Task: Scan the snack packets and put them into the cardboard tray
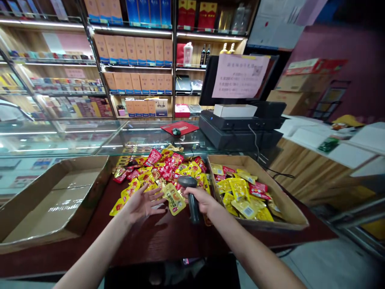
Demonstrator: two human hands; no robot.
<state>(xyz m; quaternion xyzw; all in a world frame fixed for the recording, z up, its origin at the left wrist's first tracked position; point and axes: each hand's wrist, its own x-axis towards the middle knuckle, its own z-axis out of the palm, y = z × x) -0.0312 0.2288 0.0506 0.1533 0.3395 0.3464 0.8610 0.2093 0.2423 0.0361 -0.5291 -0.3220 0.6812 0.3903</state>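
Observation:
A dark handheld barcode scanner (193, 202) is gripped in my right hand (201, 200), its head pointing away from me over the counter. My left hand (147, 204) is palm up with fingers spread, holding nothing. Between the two hands lies a yellow snack packet (173, 199), close to the left fingertips. Behind them a pile of red and yellow snack packets (164, 164) spreads over the dark red counter. To the right, a cardboard tray (282, 188) holds several yellow and red packets (240, 190).
On the left stands an empty cardboard tray (64, 192). A glass display counter (111, 138) runs behind the pile, with a mouse (176, 131) on a red mat (189, 127). A monitor with a paper sign (240, 76) sits on a black cash drawer (237, 134). Stocked shelves (132, 66) line the back.

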